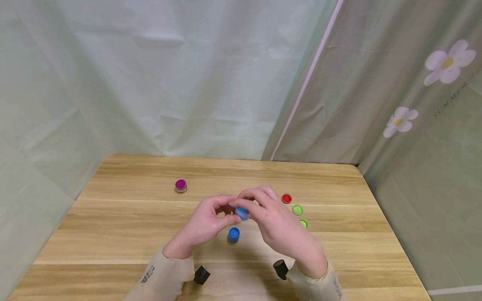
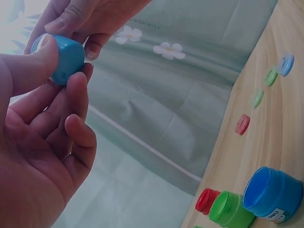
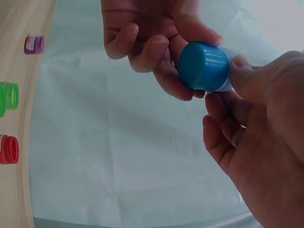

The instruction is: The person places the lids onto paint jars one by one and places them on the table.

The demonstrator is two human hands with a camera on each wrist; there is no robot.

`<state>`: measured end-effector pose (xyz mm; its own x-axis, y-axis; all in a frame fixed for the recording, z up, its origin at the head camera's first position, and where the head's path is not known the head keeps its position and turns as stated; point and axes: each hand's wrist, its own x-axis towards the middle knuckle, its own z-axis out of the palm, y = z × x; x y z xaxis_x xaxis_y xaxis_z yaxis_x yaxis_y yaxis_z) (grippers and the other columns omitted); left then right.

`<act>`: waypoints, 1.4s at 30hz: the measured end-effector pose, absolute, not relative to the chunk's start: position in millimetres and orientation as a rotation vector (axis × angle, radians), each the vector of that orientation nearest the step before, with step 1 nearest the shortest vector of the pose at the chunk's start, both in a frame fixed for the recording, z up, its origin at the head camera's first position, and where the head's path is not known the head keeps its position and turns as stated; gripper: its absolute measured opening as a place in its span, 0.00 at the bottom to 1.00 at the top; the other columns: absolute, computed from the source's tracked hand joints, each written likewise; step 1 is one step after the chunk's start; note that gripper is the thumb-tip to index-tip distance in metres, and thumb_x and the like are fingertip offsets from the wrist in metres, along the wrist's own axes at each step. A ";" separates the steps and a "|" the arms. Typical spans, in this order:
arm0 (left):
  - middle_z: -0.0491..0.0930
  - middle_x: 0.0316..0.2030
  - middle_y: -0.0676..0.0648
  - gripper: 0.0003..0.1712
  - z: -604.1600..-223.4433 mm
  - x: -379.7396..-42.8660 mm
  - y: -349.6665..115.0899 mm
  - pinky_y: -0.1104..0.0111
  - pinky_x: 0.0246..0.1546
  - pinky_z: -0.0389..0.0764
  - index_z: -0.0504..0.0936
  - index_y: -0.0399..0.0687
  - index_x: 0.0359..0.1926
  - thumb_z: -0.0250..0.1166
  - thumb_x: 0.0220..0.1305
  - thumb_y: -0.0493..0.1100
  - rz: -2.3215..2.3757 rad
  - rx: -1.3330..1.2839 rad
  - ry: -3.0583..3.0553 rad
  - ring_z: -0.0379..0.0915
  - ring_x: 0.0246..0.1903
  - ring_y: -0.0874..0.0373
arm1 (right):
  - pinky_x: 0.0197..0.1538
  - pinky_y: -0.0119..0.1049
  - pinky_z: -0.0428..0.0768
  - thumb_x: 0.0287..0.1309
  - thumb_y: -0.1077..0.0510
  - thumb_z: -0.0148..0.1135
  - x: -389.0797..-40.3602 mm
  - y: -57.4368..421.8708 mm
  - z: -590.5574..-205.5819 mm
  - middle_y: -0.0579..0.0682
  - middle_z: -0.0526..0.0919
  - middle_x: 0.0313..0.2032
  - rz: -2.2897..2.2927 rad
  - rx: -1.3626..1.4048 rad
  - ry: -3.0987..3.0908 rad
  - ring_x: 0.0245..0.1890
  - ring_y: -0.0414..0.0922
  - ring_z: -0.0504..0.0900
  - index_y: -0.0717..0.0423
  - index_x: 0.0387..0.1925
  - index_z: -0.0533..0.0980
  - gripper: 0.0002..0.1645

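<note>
Both hands hold a small blue jar (image 1: 242,213) above the middle of the table. My left hand (image 1: 205,219) grips it from the left, thumb on its side and fingers beneath. From the right, my right hand (image 1: 276,225) pinches the other end. The right wrist view shows the smooth blue end of the jar (image 3: 206,66) turned toward the left hand, with a paler band by the right thumb. Below the hands stands an uncapped blue jar (image 1: 234,235). Beside it in the left wrist view are a green jar (image 2: 232,210) and a red jar (image 2: 206,200), both uncapped.
A purple-topped jar (image 1: 180,186) stands at the back left of the table (image 1: 113,234). Right of the hands lie a red lid (image 1: 286,198), two green lids (image 1: 297,210) and a blue lid (image 2: 285,64). A curtain (image 1: 196,83) hangs behind the table.
</note>
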<state>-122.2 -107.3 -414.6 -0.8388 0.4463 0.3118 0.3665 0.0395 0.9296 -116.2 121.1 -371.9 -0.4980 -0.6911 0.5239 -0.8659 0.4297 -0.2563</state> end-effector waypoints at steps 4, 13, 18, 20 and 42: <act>0.90 0.46 0.48 0.19 -414.4 -122.1 -106.1 0.67 0.43 0.81 0.88 0.35 0.56 0.74 0.65 0.29 1.963 0.880 2.232 0.81 0.40 0.56 | 0.64 0.40 0.76 0.72 0.63 0.65 -115.0 119.8 -372.5 0.46 0.79 0.59 0.677 1.323 -2.351 0.58 0.47 0.76 0.49 0.62 0.80 0.20; 0.91 0.45 0.48 0.18 -414.4 -122.1 -105.9 0.68 0.42 0.80 0.89 0.36 0.56 0.75 0.64 0.29 1.963 0.911 2.250 0.81 0.39 0.56 | 0.61 0.41 0.76 0.79 0.55 0.56 -116.4 118.6 -373.4 0.46 0.80 0.58 0.623 1.325 -2.341 0.56 0.47 0.76 0.51 0.59 0.80 0.14; 0.90 0.46 0.51 0.20 -414.1 -121.8 -107.5 0.67 0.45 0.80 0.87 0.37 0.59 0.75 0.67 0.32 1.981 0.859 2.229 0.81 0.41 0.56 | 0.62 0.41 0.75 0.78 0.60 0.59 -116.3 117.8 -373.8 0.46 0.80 0.59 0.642 1.297 -2.330 0.58 0.47 0.76 0.49 0.62 0.80 0.16; 0.90 0.47 0.52 0.23 -413.3 -121.4 -108.8 0.66 0.46 0.80 0.86 0.37 0.62 0.75 0.67 0.34 2.009 0.830 2.202 0.81 0.42 0.56 | 0.63 0.41 0.75 0.74 0.66 0.64 -115.9 117.1 -373.2 0.46 0.80 0.60 0.639 1.281 -2.322 0.59 0.48 0.77 0.48 0.64 0.80 0.22; 0.90 0.43 0.51 0.20 -413.3 -129.3 -121.3 0.67 0.39 0.75 0.83 0.46 0.57 0.76 0.66 0.36 2.002 0.677 2.340 0.76 0.38 0.52 | 0.63 0.47 0.78 0.70 0.61 0.69 -119.7 117.1 -373.0 0.53 0.79 0.64 0.750 1.324 -2.125 0.62 0.51 0.79 0.49 0.71 0.76 0.30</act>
<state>-129.3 -121.3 -413.3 -0.9078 0.3112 0.2813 0.3259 0.1012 0.9400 -119.7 117.1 -373.0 -0.3859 -0.6231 0.6803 -0.9120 0.3685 -0.1798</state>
